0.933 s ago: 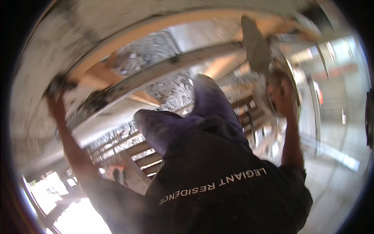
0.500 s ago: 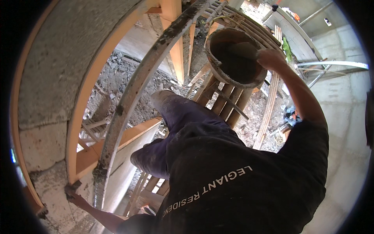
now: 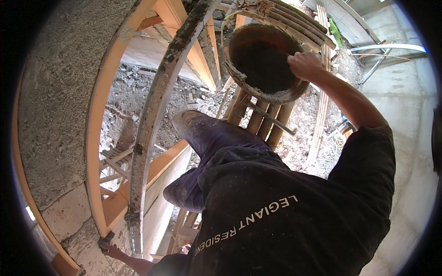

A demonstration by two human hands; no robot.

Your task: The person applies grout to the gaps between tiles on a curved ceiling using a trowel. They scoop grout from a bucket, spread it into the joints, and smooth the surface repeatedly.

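My right hand is closed in a fist at the right side of a mortar-crusted bucket. It grips a trowel whose blade is lost in the dark grey mortar inside. Far down at the lower left, my left hand is closed beside the bottom corner of an orange-brown wooden frame. A small dark piece shows at its fingers; I cannot make out what it is. Fresh-looking rough grey plaster covers the wall left of that frame, with bare blocks lower down.
A long mortar-stained bar slants between the frame and my legs. The bucket rests on a platform of wooden poles. Below lies rubble-strewn ground. A grey wall rises on the right, with light poles nearby.
The trowel blade, visible in the bucket earlier, no longer shows. The view has shifted, so the bucket appears further left and higher. My left hand stays near the frame's bottom corner.
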